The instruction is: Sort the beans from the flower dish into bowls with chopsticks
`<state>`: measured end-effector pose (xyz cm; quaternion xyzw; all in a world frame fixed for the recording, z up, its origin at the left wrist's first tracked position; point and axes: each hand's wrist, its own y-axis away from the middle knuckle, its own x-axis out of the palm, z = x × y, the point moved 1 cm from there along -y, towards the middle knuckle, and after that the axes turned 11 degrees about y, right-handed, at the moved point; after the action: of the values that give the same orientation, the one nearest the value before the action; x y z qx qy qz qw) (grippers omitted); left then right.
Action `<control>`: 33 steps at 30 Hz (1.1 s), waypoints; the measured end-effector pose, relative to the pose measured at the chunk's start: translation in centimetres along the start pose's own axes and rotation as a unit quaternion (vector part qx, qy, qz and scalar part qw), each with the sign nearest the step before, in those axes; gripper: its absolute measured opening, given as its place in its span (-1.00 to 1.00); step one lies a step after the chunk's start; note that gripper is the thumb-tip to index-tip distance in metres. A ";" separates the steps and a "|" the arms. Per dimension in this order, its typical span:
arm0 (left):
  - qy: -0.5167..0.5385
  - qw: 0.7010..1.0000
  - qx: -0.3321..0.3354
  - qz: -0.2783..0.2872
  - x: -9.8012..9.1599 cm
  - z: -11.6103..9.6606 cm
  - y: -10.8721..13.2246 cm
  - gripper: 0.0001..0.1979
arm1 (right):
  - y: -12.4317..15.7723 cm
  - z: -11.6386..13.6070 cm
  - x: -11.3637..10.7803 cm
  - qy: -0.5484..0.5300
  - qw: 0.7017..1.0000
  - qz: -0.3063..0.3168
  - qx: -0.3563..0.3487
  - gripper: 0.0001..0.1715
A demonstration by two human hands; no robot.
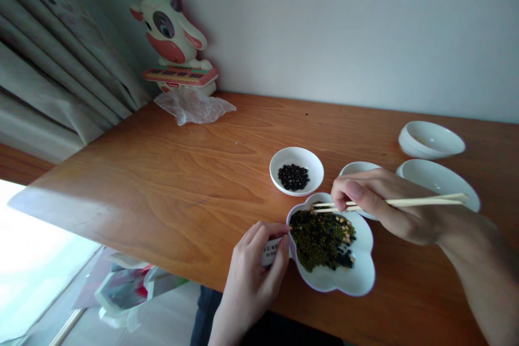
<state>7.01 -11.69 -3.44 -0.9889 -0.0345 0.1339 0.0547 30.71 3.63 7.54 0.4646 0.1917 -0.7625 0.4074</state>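
A pair of wooden chopsticks [421, 201] is gripped in my right hand [377, 200], with the tips down at the upper edge of the mixed beans. Those beans, green, black and yellowish, lie in a white flower-shaped dish [363, 275] with a thin purple rim. My left hand [255, 273] pinches the left side of this dish, where a white printed label [270, 252] shows between fingers and thumb. Just behind stands a small white bowl [276, 165] with black beans [293, 177] in it. Another white bowl [359, 166] is partly hidden by my right hand.
Two more white bowls stand at the right, one farther back [432, 140] and one nearer [438, 175], behind my right wrist. A cow-shaped toy keyboard [174, 43] and a crumpled clear plastic bag [194, 107] sit at the table's back left, by the curtain [60, 59].
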 end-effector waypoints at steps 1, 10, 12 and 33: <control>0.000 1.000 0.000 0.000 0.0 0.0 0.0 -0.84 | 0.0 -0.1 0.1 0.001 1.000 0.000 0.000 -0.42; 0.006 1.000 -0.003 -0.003 0.0 0.2 0.0 -0.84 | 0.0 0.1 0.1 0.017 1.000 -0.009 -0.009 -0.43; 0.006 1.000 -0.003 -0.004 0.0 0.2 0.0 -0.84 | -0.1 0.1 0.0 0.020 1.000 -0.017 -0.011 -0.42; -0.008 1.000 0.008 -0.006 -0.1 0.2 0.1 -0.84 | 2.6 0.8 -3.1 -0.031 0.996 -0.074 0.043 -0.21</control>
<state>6.83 -11.74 -3.58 -0.9871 -0.0395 0.1420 0.0628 33.02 2.92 10.85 0.4423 0.1795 -0.8124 0.3349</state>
